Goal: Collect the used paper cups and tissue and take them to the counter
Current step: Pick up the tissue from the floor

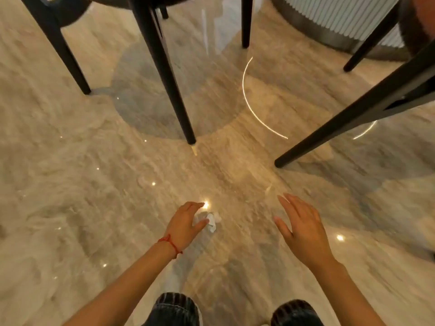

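Note:
A crumpled white tissue [211,221] lies on the glossy marble floor in front of me. My left hand [186,223], with a red string on its wrist, reaches down to it, fingers and thumb spread on either side of the tissue and not closed round it. To the right, my right hand [301,229] hovers over bare floor with straight, relaxed fingers and holds nothing. No paper cups are in view.
Black chair legs [174,90] stand just beyond the tissue, with another slanted leg [348,116] to the right. A ribbed white round base [341,17] stands at the back right. My knees [176,309] show at the bottom edge.

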Tool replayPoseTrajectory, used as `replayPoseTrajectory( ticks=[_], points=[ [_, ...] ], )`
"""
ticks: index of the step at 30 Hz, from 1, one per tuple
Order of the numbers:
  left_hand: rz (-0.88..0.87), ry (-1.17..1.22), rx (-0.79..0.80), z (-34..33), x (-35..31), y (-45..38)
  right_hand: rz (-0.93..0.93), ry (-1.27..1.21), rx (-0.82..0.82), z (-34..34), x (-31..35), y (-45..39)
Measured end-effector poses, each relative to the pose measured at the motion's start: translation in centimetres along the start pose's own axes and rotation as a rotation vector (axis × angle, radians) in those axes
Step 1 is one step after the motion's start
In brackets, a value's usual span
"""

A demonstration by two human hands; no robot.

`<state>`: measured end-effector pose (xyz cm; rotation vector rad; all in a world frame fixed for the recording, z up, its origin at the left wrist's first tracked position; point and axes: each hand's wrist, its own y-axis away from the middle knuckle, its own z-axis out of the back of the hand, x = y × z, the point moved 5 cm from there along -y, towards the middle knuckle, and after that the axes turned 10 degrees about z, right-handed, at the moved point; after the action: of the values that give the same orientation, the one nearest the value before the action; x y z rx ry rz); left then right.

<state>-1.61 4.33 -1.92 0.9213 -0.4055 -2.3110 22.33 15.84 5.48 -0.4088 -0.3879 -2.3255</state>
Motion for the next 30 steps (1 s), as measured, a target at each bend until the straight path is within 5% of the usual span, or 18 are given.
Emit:
replayPoseTrajectory(
  ticks=[7,17,22,30],
  points=[
    [0.183,0.177,-0.013,-5.9,2.6,-3.2,-0.02,-0.039,-0.036,-5.8,-2.2,-1.2],
    [0.23,0.096,-0.069,-8.8,2.8,-4.8,-0.04,-0.083,-0.058,-7.4,-2.8,-1.0],
    [0.437,0.557,-0.096,-7.1,3.5,-4.4,-0.067,-0.125,-0.053,-7.3,-2.8,-1.2],
    [0.478,0.993,-0.029,1.2,-1.7,0.3,-0.077,-0.14,-0.055,-0.6,0.1,-0.7]
  ],
)
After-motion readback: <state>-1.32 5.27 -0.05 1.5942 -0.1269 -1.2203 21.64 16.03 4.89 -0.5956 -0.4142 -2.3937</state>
